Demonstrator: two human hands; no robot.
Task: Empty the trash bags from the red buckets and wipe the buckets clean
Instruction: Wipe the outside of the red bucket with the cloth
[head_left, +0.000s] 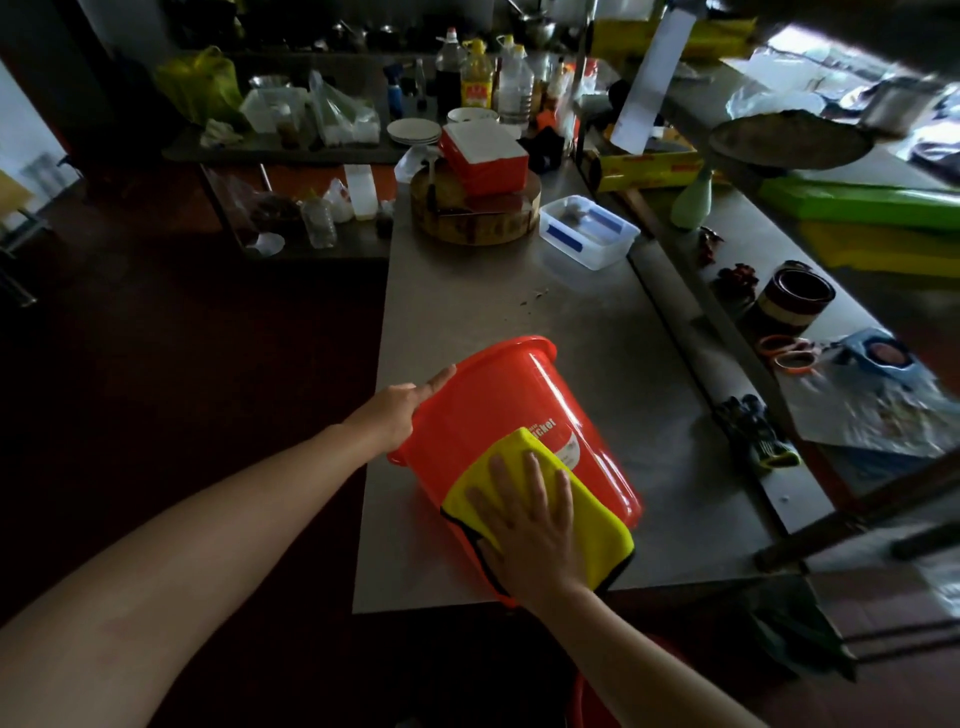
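Observation:
A red plastic bucket (519, 410) lies on its side at the near left corner of the steel table (597, 322), its mouth facing left and away from me. My left hand (400, 410) grips its rim at the left side. A yellow cloth (597, 525) with a dark edge is spread over the bucket's outer wall near its base. My right hand (530, 519) presses flat on that cloth with fingers straight and spread. A white label with lettering shows on the bucket wall just above the cloth. Part of another red bucket (592, 701) shows below the table edge.
Farther back on the table stand a round wooden chopping block (475, 221) with a red box (485, 156) on it and a clear plastic container (587, 231). Bottles and plates crowd the far end. A raised shelf on the right holds scissors (787, 356), tape rolls and wrap boxes.

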